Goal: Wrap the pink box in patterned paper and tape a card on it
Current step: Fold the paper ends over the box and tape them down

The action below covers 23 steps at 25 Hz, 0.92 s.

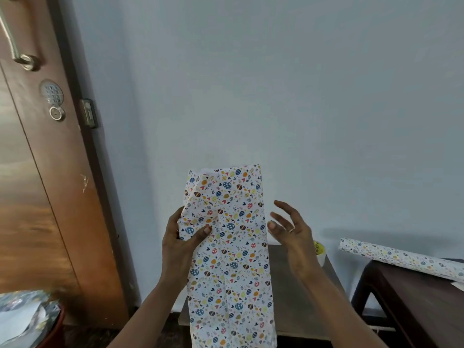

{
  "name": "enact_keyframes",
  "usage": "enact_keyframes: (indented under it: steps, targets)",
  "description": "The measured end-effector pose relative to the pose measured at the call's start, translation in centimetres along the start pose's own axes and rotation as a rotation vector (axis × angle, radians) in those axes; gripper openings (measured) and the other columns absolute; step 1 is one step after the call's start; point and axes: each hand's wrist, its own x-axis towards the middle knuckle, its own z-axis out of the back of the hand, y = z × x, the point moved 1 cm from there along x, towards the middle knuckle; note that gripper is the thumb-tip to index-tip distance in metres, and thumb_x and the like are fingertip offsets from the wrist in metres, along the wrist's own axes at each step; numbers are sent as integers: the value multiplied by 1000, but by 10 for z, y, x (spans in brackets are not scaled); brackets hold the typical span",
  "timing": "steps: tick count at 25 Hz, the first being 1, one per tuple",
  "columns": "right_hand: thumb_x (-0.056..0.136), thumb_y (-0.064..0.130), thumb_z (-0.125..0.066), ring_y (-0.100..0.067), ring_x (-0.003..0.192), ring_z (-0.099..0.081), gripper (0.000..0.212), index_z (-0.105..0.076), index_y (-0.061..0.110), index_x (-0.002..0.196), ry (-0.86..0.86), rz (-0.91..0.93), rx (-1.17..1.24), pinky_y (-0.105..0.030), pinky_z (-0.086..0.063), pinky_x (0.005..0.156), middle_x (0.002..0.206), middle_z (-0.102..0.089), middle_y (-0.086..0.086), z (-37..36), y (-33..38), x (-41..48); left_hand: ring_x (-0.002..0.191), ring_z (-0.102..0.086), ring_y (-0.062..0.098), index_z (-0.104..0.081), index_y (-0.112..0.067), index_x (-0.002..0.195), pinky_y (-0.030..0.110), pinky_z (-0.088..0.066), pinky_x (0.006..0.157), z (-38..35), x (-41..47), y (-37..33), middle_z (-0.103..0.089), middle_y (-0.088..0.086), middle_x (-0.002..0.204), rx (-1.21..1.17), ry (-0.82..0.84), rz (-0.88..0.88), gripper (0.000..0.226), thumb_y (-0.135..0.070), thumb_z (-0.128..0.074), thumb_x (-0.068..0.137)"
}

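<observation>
A tall box fully covered in white patterned paper (pixel 227 237) with coloured eggs and hearts stands upright above a small table (pixel 301 297). The pink box itself is hidden under the paper. My left hand (pixel 182 237) grips its left edge, thumb pressed on the front face. Just to the right of the paper, my right hand (pixel 288 229) hovers with fingers spread and relaxed, not touching it. A roll of tape (pixel 319 251) with a yellow core sits on the table, partly hidden behind my right hand. No card is visible.
A roll of the same patterned paper (pixel 401 257) lies on a dark wooden table (pixel 414 310) at the right. A brown door (pixel 37 172) with handle and keypad lock fills the left. A bin (pixel 30 320) with paper scraps stands at bottom left. A pale wall is behind.
</observation>
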Motion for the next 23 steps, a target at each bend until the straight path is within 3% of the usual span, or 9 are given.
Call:
enact_keyframes:
  steps: [2, 5, 6, 10, 12, 17, 19, 21, 23]
  targets:
    - [60, 34, -86, -20, 113, -60, 61, -62, 25, 116, 61, -37, 154, -30, -54, 83, 115, -67, -1, -12, -1, 1, 95, -66, 12, -51, -42, 107, 26, -58, 74, -2, 0, -1, -65, -7, 108, -46, 12, 42, 53, -9, -74, 73]
    - [42, 39, -92, -20, 102, -67, 82, -62, 18, 115, 101, -70, 352, -32, -57, 76, 108, -71, 3, -22, 3, 2, 90, -70, 16, -55, -41, 102, 31, -59, 68, -3, 0, -1, -70, -7, 100, -146, 40, 107, 59, -37, -87, 53]
    - [43, 39, -92, -20, 104, -66, 81, -62, 21, 116, 107, -66, 355, -35, -56, 78, 110, -70, 3, -23, 2, 3, 88, -70, 18, -56, -39, 101, 33, -59, 68, -3, 0, -1, -70, -6, 99, -160, 43, 125, 60, -39, -88, 50]
    - [66, 26, -81, -9, 122, -53, 67, -54, 40, 127, 159, -10, 184, -46, -46, 98, 129, -59, 4, -21, 2, 6, 83, -70, 19, -54, -31, 98, 39, -59, 70, -9, -2, -3, -68, -4, 96, -136, 39, 127, 38, -5, -72, 75]
    - [68, 25, -79, -10, 121, -54, 65, -53, 43, 125, 184, -19, 160, -43, -49, 95, 128, -59, 3, -18, 4, 7, 80, -71, 16, -54, -29, 97, 35, -59, 66, -11, -3, -3, -69, -6, 92, -119, 48, 118, 37, -3, -70, 76]
    - [75, 11, -71, -22, 101, -65, 30, -70, 32, 97, 198, 48, 163, -36, -53, 82, 104, -70, 1, -15, 8, -1, 77, -70, 16, -52, -27, 94, 32, -59, 65, -16, -9, -5, -67, 1, 92, -76, 57, 93, 35, -12, -73, 71]
    - [68, 19, -79, -22, 94, -68, 24, -73, 24, 90, 181, 52, 258, -35, -55, 76, 97, -72, -2, -12, 11, -4, 76, -70, 14, -53, -27, 94, 27, -58, 62, -18, -13, -7, -68, -1, 91, -90, 74, 85, 40, -22, -79, 64]
    - [54, 33, -89, -21, 85, -70, 35, -74, 18, 82, 182, 48, 327, -31, -56, 69, 89, -73, -3, -8, 15, -5, 75, -70, 12, -54, -27, 94, 23, -56, 59, -20, -17, -9, -70, -4, 87, -99, 92, 76, 51, -31, -87, 55]
    - [47, 37, -91, -22, 83, -70, 42, -75, 16, 80, 179, 50, 344, -31, -56, 68, 87, -73, -5, -4, 19, -5, 74, -70, 10, -54, -27, 93, 20, -55, 58, -23, -20, -12, -70, -4, 85, -89, 82, 64, 49, -19, -87, 57]
